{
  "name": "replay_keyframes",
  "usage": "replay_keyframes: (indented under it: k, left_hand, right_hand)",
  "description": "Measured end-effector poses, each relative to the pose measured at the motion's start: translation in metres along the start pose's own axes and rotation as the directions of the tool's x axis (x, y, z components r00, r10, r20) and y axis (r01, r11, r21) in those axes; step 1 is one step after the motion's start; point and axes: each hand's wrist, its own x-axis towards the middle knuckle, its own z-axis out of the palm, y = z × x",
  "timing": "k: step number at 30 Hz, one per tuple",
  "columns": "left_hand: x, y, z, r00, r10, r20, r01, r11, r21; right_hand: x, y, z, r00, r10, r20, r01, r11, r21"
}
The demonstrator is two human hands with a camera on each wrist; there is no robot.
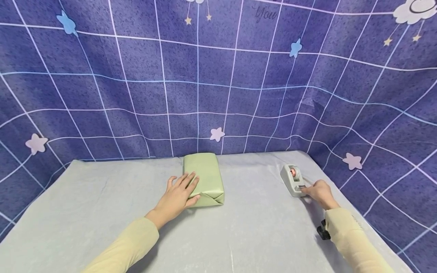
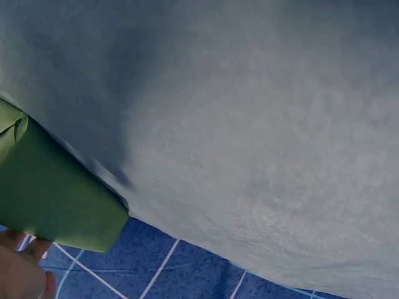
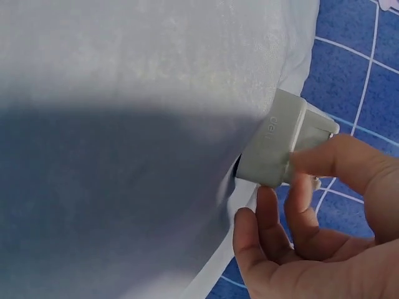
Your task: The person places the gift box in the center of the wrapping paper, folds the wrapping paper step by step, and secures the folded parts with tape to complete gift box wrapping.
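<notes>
A green wrapped package (image 1: 207, 172) with folded end flaps lies on the cloth-covered table. Spread over its left side, my left hand (image 1: 175, 197) rests with the fingers on top and the thumb near the front edge. On the right stands a grey tape dispenser (image 1: 288, 181) holding a small orange-cored roll (image 1: 293, 173). My right hand (image 1: 320, 192) is at the dispenser's front end, thumb and forefinger pinching at the cutter, where the tape end is hidden by the fingers. In the right wrist view, the other fingers curl beside the dispenser (image 3: 271, 140).
A pale grey cloth (image 1: 252, 227) covers the table. Purple-blue curtain (image 1: 218, 68) with grid lines, stars and clouds hangs along the back and right edges. A small black object (image 1: 323, 230) shows beside the right sleeve (image 1: 351, 235).
</notes>
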Motion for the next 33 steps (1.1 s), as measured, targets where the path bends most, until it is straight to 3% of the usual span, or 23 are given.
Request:
replay_keyframes:
  k: [6,9,12,16,23,28,33]
  left_hand:
    - [0.0,0.001,0.0,1.0,0.001,-0.004,-0.001,1.0,-0.009]
    - [0.0,0.001,0.0,1.0,0.001,-0.004,-0.001,1.0,-0.014]
    - [0.0,0.0,0.0,1.0,0.002,-0.008,-0.002,1.0,-0.014]
    - [0.0,-0.001,0.0,1.0,0.005,-0.015,-0.006,1.0,-0.02]
    - [-0.002,-0.002,-0.002,1.0,0.008,-0.016,-0.009,0.999,-0.051]
    - [-0.003,-0.003,-0.001,1.0,0.014,-0.017,-0.015,0.998,-0.057]
    - [-0.002,-0.004,-0.001,1.0,0.012,-0.018,-0.013,0.998,-0.069]
  right_hand:
    - [-0.003,0.004,-0.002,1.0,-0.006,0.015,0.005,1.0,0.007]
    - [-0.007,-0.001,-0.008,0.996,-0.017,0.09,0.017,1.0,0.008]
    - [-0.01,-0.012,-0.013,0.975,-0.045,0.22,0.043,0.999,0.011]
    - [-0.012,-0.03,-0.008,0.933,-0.184,0.309,0.169,0.983,0.075]
    - [-0.016,-0.064,0.019,0.868,-0.443,0.224,0.403,0.893,0.203]
    - [-0.02,-0.085,0.044,0.838,-0.519,0.169,0.463,0.84,0.283]
    - [-0.028,-0.107,0.07,0.824,-0.541,0.165,0.462,0.812,0.358]
